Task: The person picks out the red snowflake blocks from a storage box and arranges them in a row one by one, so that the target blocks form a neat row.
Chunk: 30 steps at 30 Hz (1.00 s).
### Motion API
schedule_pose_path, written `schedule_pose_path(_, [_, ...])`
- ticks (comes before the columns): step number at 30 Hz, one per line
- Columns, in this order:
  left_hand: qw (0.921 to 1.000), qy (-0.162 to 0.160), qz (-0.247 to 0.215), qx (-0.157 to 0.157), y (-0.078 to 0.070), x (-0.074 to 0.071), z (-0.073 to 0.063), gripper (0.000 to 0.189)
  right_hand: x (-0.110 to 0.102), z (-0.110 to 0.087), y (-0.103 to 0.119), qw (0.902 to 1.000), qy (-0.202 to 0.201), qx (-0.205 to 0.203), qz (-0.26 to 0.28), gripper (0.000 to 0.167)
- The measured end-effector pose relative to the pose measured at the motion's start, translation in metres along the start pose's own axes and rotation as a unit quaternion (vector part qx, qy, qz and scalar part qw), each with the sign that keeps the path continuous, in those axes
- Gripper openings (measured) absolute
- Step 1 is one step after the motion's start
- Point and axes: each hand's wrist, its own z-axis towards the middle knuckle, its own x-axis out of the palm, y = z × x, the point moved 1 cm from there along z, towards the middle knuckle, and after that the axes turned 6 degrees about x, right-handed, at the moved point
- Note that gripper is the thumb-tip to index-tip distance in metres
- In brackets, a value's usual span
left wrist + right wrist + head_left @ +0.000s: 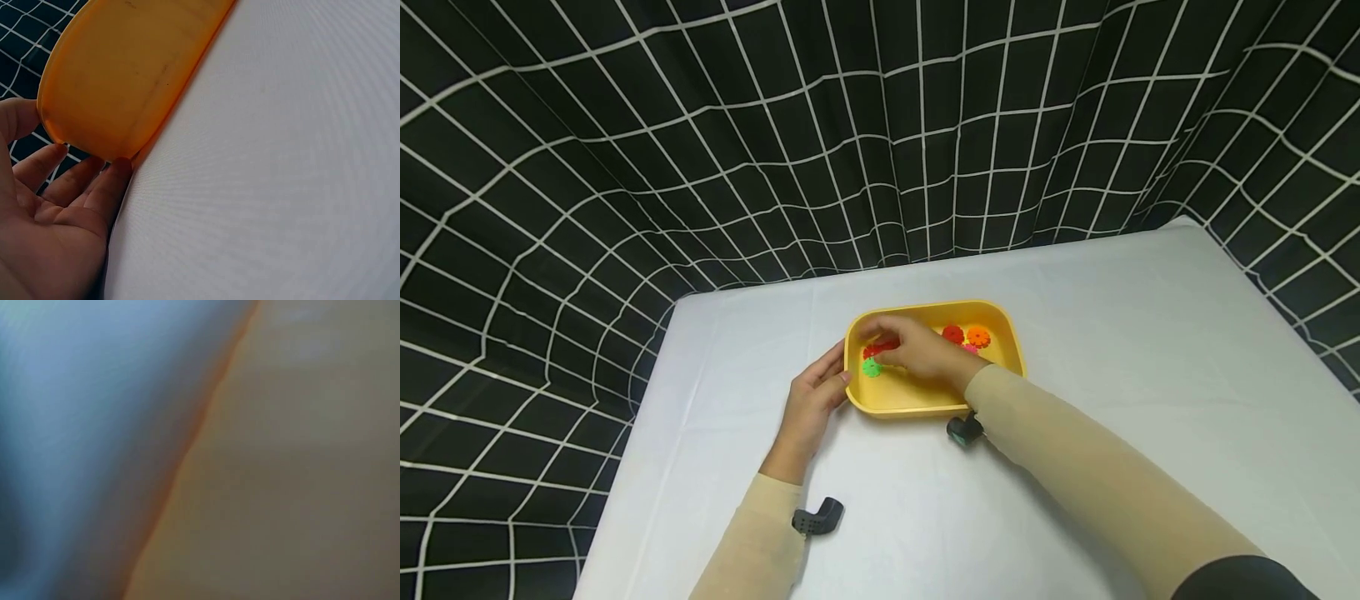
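Near the middle of a white-covered table (1150, 358), a yellow tray (910, 393): shallow, oblong, with broad rounded corners and a smooth rim; deeper orange in the left wrist view, with a few small dark marks on its surface. Inside, small brightly coloured discs with notched, petal-like edges, in two loose groups on the tray floor. Toward the right end, a red disc (952, 334), just beside it an orange disc (978, 337), and nearer the person a pink disc (969, 348), partly covered by the right forearm. Toward the left end, a light green disc (871, 367) and, just behind it, red pieces (870, 352), partly hidden under fingers, exact number impossible to tell. Down inside the tray, the right hand (921, 346), thumb and fingers bent over the red pieces; pinching or merely touching, impossible to tell, with the right wrist view too blurred to help. Against the outside of the tray's left end, the left hand (811, 404), fingers apart, fingertips touching the wall.
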Motion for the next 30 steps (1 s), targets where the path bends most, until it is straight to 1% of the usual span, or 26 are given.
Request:
schedule_pose_path(6, [1.0,0.001,0.002,0.0,0.0004,0.0004,-0.0002,0.054,0.0045,0.0021,-0.0035,0.9966,-0.016,0.004,-0.08,0.038])
schedule_pose_path(11, [1.0,0.003,0.003,0.002,0.0011,0.0001,0.0002,0.054,0.007,0.0033,-0.0039,0.9891,-0.025,-0.002,-0.145,0.033])
schedule_pose_path(13, [1.0,0.004,0.002,0.002,0.0014,-0.0001,0.0003,0.054,0.0079,0.0035,-0.0032,0.9865,-0.029,-0.005,-0.161,0.032])
schedule_pose_path(19, [1.0,0.002,0.004,0.001,0.0003,0.0,0.0,0.055,0.0088,0.0026,-0.0015,0.9838,-0.034,-0.002,-0.176,0.032])
schedule_pose_path(27, [0.9999,0.006,0.014,0.005,0.0012,-0.0007,-0.0004,0.054,0.0102,0.0021,-0.0027,0.9827,-0.016,-0.003,-0.185,0.041])
schedule_pose_path(30, [0.9999,0.006,0.012,0.004,0.0017,-0.0009,-0.0005,0.055,0.0108,0.0021,-0.0024,0.982,-0.019,-0.009,-0.188,0.037])
